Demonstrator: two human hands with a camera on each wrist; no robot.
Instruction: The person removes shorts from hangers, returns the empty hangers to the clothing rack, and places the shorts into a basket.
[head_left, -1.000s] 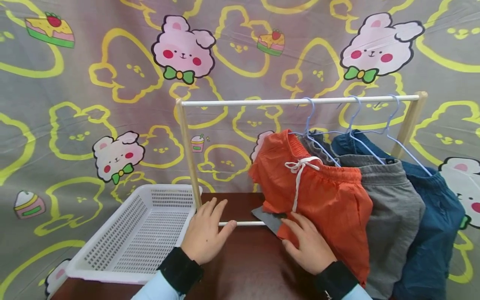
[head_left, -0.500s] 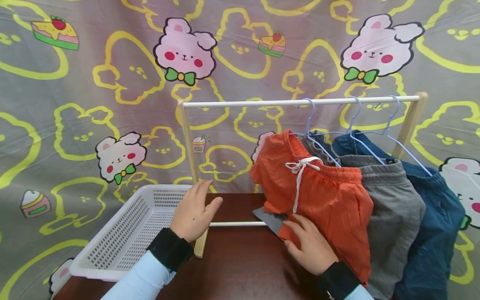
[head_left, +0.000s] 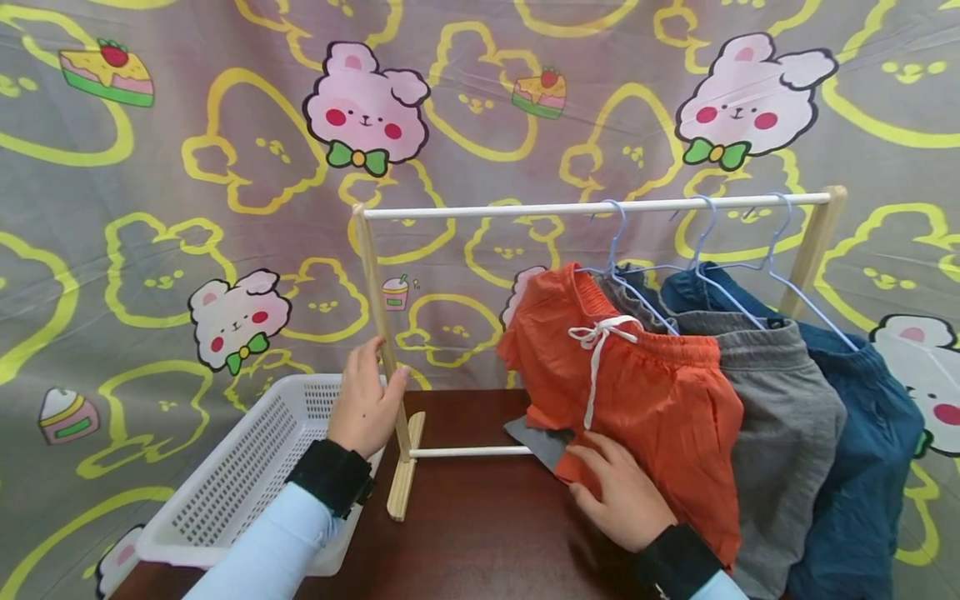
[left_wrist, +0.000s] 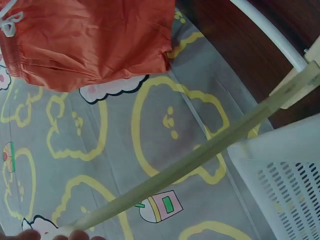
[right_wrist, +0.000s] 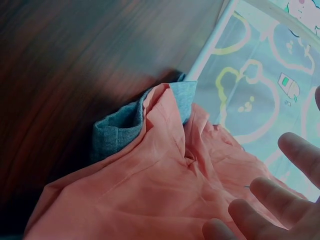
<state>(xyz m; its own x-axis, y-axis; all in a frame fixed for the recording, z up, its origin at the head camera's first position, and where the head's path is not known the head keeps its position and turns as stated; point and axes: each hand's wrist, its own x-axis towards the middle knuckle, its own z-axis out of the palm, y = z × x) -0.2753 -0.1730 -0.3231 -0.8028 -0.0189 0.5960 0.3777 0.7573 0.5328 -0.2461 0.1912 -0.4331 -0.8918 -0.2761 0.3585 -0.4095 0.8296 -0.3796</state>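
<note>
At the left end of a small rack, a person's left hand is raised at the post, fingers loosely extended, thumb apart; whether it touches the wood cannot be told. The right hand, fingers spread and holding nothing, is at the lower front of the orange shorts, which hang foremost on a hanger, ahead of grey shorts and blue shorts. A long run of rail separates the post from the first hanger; below, a broad stretch of worktop lies between the rack's left foot and the orange hem. A white basket stands just beside that foot, its outer corner near the worktop's left edge.
</note>
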